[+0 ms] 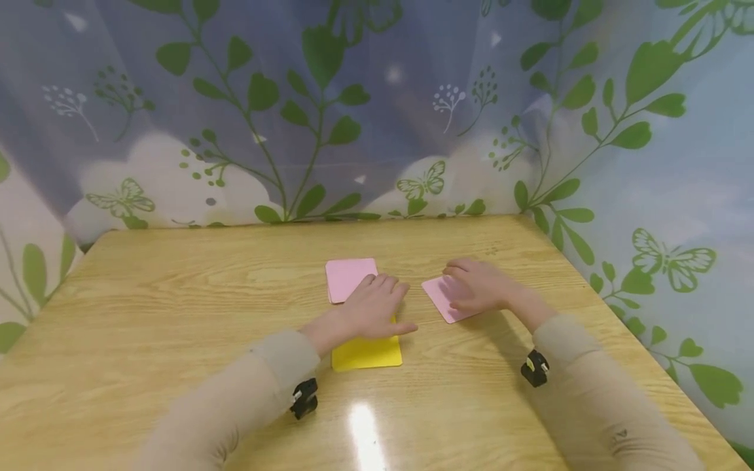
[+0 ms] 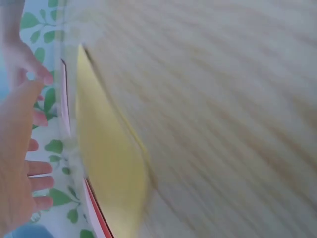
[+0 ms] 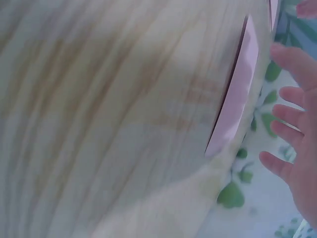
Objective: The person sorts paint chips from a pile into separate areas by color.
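Observation:
Two square pink cards or paper stacks lie on the wooden table, with a yellow one near them. My left hand [image 1: 377,307] is over the yellow square [image 1: 366,354], fingers extended and thumb out, partly covering it. Behind that hand lies the left pink square [image 1: 349,278], its lower right corner hidden. To the right, my right hand [image 1: 480,284] hovers over the other pink square [image 1: 442,297], fingers spread and slightly bent. In the right wrist view a gap shows between those fingers [image 3: 290,116] and the pink square [image 3: 237,94]. Neither hand holds anything.
The wooden table [image 1: 194,294] meets a patterned curtain [image 1: 283,131] at the back and on the right side. Each forearm carries a small black device [image 1: 304,398] at the wrist. Light glares off the table near the front.

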### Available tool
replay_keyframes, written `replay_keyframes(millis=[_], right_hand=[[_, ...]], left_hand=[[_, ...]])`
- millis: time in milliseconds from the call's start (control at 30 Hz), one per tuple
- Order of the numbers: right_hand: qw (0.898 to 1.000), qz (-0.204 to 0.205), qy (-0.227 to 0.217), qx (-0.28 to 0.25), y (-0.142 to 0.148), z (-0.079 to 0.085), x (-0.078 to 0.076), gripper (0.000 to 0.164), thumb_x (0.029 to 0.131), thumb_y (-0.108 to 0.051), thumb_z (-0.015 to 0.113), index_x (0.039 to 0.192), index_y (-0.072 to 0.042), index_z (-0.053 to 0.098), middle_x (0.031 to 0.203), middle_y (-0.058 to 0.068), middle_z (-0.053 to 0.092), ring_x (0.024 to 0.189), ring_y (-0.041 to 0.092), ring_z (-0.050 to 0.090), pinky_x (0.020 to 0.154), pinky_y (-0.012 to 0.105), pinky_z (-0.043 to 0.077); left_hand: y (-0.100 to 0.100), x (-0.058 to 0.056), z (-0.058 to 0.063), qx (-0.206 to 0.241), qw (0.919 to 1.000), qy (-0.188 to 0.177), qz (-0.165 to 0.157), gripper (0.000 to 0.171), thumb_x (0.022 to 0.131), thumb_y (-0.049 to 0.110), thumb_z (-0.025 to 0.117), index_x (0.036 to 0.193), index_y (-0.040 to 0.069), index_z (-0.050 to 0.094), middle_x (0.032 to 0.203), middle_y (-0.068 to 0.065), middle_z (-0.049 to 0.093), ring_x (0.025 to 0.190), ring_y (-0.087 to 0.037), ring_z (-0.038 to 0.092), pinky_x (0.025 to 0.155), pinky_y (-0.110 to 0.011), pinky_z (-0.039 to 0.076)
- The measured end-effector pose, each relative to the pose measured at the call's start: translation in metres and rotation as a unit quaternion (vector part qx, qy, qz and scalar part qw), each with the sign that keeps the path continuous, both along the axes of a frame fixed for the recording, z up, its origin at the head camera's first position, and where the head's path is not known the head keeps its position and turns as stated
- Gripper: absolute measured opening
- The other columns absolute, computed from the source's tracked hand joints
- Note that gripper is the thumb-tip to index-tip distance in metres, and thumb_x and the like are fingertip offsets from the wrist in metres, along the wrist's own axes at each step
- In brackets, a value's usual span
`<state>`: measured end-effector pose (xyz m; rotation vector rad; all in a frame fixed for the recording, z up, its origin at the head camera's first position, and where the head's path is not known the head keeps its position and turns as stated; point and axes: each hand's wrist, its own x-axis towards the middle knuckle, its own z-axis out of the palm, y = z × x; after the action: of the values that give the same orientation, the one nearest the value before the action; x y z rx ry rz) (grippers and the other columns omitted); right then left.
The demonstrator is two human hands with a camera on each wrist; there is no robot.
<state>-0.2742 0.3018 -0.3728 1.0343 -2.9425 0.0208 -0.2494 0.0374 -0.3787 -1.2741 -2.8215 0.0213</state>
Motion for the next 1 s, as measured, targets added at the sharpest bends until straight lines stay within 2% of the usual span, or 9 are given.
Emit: replay_keyframes(millis=[133, 233, 367, 467, 633, 1000], right_hand=[[1.0, -0.015, 0.009, 0.017, 0.018, 0.0, 0.0, 0.053, 0.081, -0.03, 0.064, 0.122, 0.002, 0.054, 0.126, 0.022, 0.05, 0.116, 0.039, 0.046, 0.094, 0.053, 0.038], [0.999, -0.034, 0.0, 0.033, 0.026, 0.0, 0.0, 0.05, 0.081, -0.025, 0.063, 0.122, 0.002, 0.054, 0.126, 0.022, 0.049, 0.117, 0.04, 0.045, 0.093, 0.055, 0.038], [0.997, -0.052, -0.021, 0.045, 0.031, -0.001, 0.001, 0.054, 0.08, -0.026, 0.064, 0.126, 0.001, 0.052, 0.13, 0.021, 0.048, 0.12, 0.041, 0.041, 0.093, 0.058, 0.036], [0.997, -0.049, -0.03, 0.05, 0.031, -0.001, 0.003, 0.057, 0.081, -0.029, 0.064, 0.127, 0.001, 0.051, 0.132, 0.02, 0.047, 0.122, 0.041, 0.039, 0.093, 0.059, 0.035], [0.997, -0.042, -0.029, 0.059, 0.029, -0.003, 0.007, 0.051, 0.083, -0.026, 0.062, 0.126, 0.0, 0.052, 0.129, 0.018, 0.05, 0.12, 0.039, 0.042, 0.093, 0.057, 0.037], [0.997, -0.041, -0.04, 0.047, 0.026, -0.005, 0.013, 0.049, 0.085, -0.031, 0.061, 0.125, -0.004, 0.054, 0.126, 0.017, 0.053, 0.118, 0.036, 0.045, 0.095, 0.055, 0.036]], left_hand=[[0.023, -0.004, 0.002, -0.018, 0.9996, -0.023, 0.002, 0.076, 0.089, 0.063, 0.04, 0.142, 0.009, 0.034, 0.141, -0.013, 0.039, 0.131, -0.028, 0.032, 0.107, -0.044, 0.023], [0.04, -0.005, 0.002, -0.04, 0.9987, -0.029, -0.011, 0.073, 0.09, 0.062, 0.037, 0.143, 0.011, 0.033, 0.144, -0.013, 0.035, 0.133, -0.029, 0.028, 0.108, -0.045, 0.02], [0.058, -0.006, -0.004, -0.062, 0.9973, -0.018, -0.035, 0.071, 0.091, 0.062, 0.033, 0.143, 0.014, 0.036, 0.145, -0.011, 0.034, 0.134, -0.028, 0.028, 0.108, -0.045, 0.02], [0.067, -0.006, -0.009, -0.073, 0.9962, -0.007, -0.048, 0.069, 0.091, 0.063, 0.03, 0.141, 0.016, 0.038, 0.144, -0.008, 0.037, 0.133, -0.025, 0.029, 0.108, -0.044, 0.021], [0.07, -0.005, -0.015, -0.08, 0.9952, -0.009, -0.055, 0.07, 0.092, 0.063, 0.029, 0.141, 0.015, 0.038, 0.14, -0.005, 0.042, 0.131, -0.023, 0.032, 0.108, -0.042, 0.022], [0.064, -0.01, -0.014, -0.086, 0.9949, -0.028, -0.045, 0.069, 0.092, 0.061, 0.032, 0.141, 0.012, 0.037, 0.139, -0.008, 0.043, 0.131, -0.026, 0.032, 0.109, -0.044, 0.017]])
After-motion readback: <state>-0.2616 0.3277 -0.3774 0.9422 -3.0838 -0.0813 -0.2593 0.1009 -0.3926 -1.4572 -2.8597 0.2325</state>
